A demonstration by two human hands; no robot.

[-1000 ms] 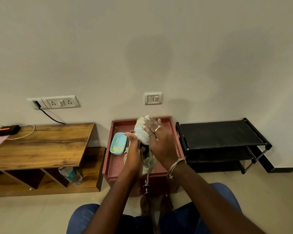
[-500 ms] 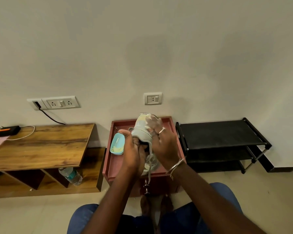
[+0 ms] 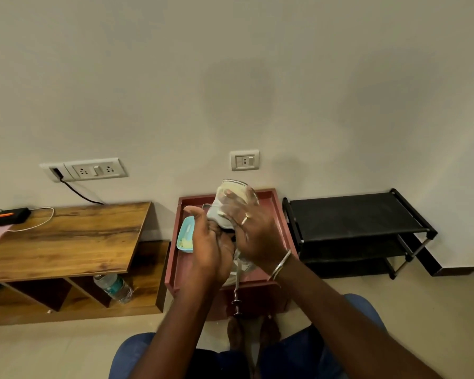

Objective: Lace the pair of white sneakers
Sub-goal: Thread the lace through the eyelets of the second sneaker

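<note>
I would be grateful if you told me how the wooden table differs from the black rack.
The wooden table is brown with open cubbies below; the black rack has stacked shelves on thin posts. The table stands left of the red tray, the rack right. Both stand against the wall.

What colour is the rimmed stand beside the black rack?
The stand is reddish-brown; head view shows it best.

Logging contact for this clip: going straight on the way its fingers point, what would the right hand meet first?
The white sneaker: blurred fingers of the right hand seem to lie on it. Past it, likely the wall, though depth is unclear.
</note>
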